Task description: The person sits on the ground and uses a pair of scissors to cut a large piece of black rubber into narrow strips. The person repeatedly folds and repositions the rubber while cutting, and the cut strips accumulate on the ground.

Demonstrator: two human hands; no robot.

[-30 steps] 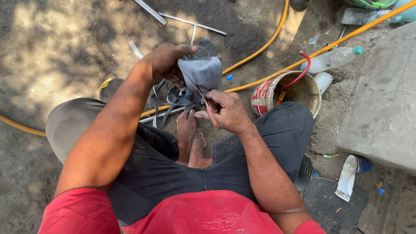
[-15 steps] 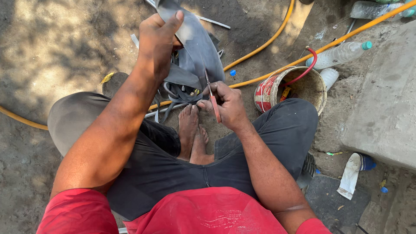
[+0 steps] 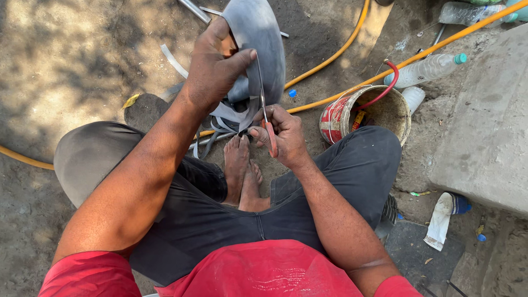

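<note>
Two hands at work above your crossed bare feet [image 3: 242, 170] on the dirt ground [image 3: 66, 66]. Grey rubber sheet [image 3: 258, 49], largest item, is raised ahead of you. Your left hand [image 3: 212, 71] has its grip pinched on the sheet's edge. Your right hand [image 3: 283, 135] has its grip closed around the red-handled scissors [image 3: 265, 118], blades up against the rubber. Red bucket [image 3: 366, 113] sits near, to the right.

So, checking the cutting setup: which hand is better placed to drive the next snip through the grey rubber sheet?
Right hand: it grips the red-handled scissors; left hand pinches the grey rubber sheet.
</note>
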